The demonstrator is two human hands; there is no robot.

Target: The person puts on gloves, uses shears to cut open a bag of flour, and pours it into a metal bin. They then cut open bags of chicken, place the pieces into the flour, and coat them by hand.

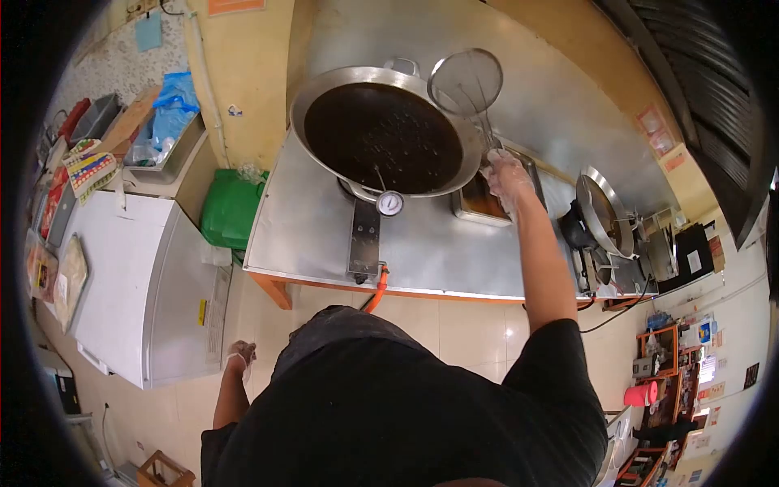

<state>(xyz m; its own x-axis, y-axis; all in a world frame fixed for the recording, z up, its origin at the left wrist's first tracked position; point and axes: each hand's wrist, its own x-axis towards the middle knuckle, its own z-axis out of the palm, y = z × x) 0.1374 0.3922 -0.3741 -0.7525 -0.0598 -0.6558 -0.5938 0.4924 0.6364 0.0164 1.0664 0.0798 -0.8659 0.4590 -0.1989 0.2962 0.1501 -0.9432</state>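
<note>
My right hand (509,178), in a clear plastic glove, is closed around the handle of a round wire-mesh skimmer (466,82). The mesh is raised at the far right rim of a large metal wok (299,114). Dark oil (373,134) with small bubbles on its surface fills the wok. A dial thermometer (389,203) rests at the wok's near rim. Beneath my right hand is a rectangular metal tray (484,217) with brownish liquid in it. My left hand (241,355), also gloved, hangs low beside the white freezer, fingers curled; whatever it may hold cannot be made out.
The wok stands on a metal-topped table (454,264) with a burner (364,239) and an orange hose (376,294). A second wok (596,183) sits further right. At left are a white chest freezer (122,268) and a green container (230,209).
</note>
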